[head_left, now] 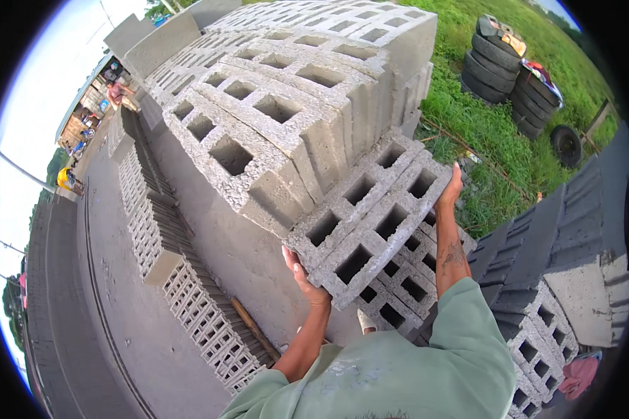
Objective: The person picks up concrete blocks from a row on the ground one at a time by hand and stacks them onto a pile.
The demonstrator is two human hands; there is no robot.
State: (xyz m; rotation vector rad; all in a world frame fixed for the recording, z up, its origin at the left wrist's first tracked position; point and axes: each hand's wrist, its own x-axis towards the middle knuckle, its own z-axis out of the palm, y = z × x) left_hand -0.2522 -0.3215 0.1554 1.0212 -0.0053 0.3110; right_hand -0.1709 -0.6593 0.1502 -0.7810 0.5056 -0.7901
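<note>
Two grey concrete hollow blocks lie side by side in front of me, holes facing up, against the end of a tall stack. My left hand (306,278) presses on the left end, its fingers reaching near the seam between the two. My right hand (449,190) grips the right end of the nearer concrete hollow block (374,246); its fingertips show at the far corner. The farther block (340,207) touches the nearer one along its length. Whether both are lifted or rest on something cannot be seen. Beneath them are more hollow blocks (421,267), partly hidden.
A high stack of hollow blocks (297,105) rises ahead. Lower block rows (150,241) run along the left, with a wooden pole (255,328) beside them. Dark stacked blocks (538,255) stand at right. Tyres (491,66) sit on grass. Two people (119,94) are far left.
</note>
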